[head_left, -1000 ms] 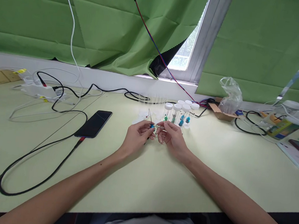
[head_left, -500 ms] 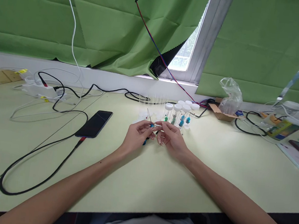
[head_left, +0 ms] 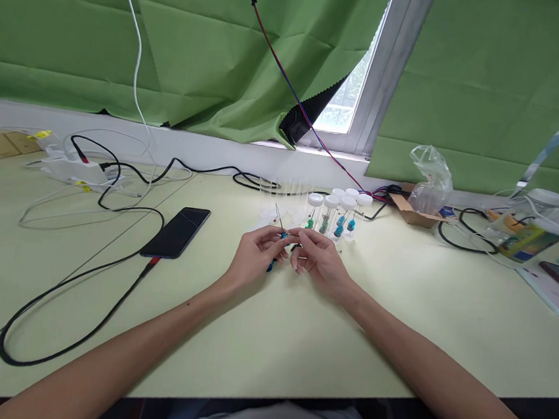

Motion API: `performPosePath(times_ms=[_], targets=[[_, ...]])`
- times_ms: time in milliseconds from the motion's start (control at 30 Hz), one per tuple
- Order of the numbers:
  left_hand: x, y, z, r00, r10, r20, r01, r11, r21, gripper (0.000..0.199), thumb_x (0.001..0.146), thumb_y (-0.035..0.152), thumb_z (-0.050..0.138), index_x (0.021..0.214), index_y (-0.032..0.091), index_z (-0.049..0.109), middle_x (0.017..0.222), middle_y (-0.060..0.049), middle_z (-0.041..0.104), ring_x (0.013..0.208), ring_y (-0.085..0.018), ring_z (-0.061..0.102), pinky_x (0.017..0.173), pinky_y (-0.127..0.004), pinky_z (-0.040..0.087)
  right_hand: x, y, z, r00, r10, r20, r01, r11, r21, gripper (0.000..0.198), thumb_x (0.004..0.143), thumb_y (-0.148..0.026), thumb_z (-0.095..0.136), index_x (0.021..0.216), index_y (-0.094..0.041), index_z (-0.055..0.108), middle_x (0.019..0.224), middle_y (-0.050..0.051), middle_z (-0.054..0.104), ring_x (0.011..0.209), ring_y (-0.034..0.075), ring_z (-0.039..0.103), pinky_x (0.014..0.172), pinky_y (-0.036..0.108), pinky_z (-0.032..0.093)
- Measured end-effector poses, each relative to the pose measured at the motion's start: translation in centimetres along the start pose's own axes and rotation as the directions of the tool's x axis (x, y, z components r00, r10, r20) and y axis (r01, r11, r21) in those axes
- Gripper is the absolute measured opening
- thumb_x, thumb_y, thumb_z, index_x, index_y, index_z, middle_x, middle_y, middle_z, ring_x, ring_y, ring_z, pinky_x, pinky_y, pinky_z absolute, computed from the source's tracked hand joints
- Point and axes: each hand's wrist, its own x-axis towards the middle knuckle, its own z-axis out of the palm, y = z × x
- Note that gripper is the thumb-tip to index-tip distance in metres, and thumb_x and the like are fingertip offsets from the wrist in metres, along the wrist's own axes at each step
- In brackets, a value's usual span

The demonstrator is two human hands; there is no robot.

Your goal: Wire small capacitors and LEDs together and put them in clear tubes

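My left hand (head_left: 256, 257) pinches a small blue piece (head_left: 284, 235) between thumb and fingertips. A thin dark wire-like stem (head_left: 279, 216) sticks up from it. My right hand (head_left: 320, 261) meets it from the other side, its thumb and index finger closed at the piece; what lies between these fingertips is too small to make out. Below the left fingers another small blue piece (head_left: 269, 266) shows, partly hidden. Just behind my hands stand several clear tubes with white caps (head_left: 331, 202), holding blue or green pieces with thin stems.
Clear open tubes (head_left: 285, 197) stand behind the left hand. A phone (head_left: 176, 232) on a black cable (head_left: 76, 268) lies to the left. At the back right is a cardboard box (head_left: 415, 214) with a plastic bag (head_left: 431, 178). Cables and a white power strip (head_left: 73, 168) line the back left.
My right thumb and fingers have shifted slightly at the small blue piece. My left hand and the other things stay where they were.
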Motion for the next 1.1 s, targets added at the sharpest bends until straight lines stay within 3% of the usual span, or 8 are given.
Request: performPosePath(times_ms=[433, 800, 1100], targets=[[-0.14, 0.24, 0.09, 1.000, -0.021, 0.003, 0.021, 1.000, 0.018, 0.046, 0.072, 0.054, 0.079, 0.096, 0.015, 0.071, 0.073, -0.005, 0.070, 0.064, -0.017, 0.065, 0.063, -0.030, 0.052, 0.13, 0.20, -0.17, 1.000, -0.016, -0.011, 0.015, 1.000, -0.025, 0.030, 0.080, -0.042, 0.079, 0.099, -0.020, 0.071, 0.093, 0.004, 0.073, 0.052, 0.009, 0.060, 0.046, 0.024, 0.044], [-0.13, -0.01, 0.08, 1.000, 0.010, 0.011, -0.010, 0.999, 0.039, 0.041, 0.076, 0.050, 0.076, 0.093, 0.014, 0.069, 0.073, -0.004, 0.067, 0.063, -0.016, 0.062, 0.058, -0.028, 0.049, 0.29, 0.25, 0.09, 0.991, -0.089, -0.099, 0.076, 0.989, -0.128, 0.031, 0.074, -0.044, 0.082, 0.085, -0.018, 0.069, 0.073, -0.001, 0.064, 0.048, 0.009, 0.055, 0.045, 0.025, 0.040], [-0.24, -0.02, 0.26, 1.000, 0.018, 0.016, -0.019, 0.997, 0.075, 0.036, 0.078, 0.045, 0.074, 0.095, 0.014, 0.070, 0.077, -0.006, 0.069, 0.062, -0.015, 0.061, 0.055, -0.027, 0.046, 0.31, 0.31, -0.19, 0.991, -0.094, -0.093, 0.082, 0.989, -0.125, 0.032, 0.078, -0.047, 0.079, 0.078, -0.017, 0.065, 0.069, -0.001, 0.062, 0.048, 0.009, 0.054, 0.044, 0.024, 0.038]])
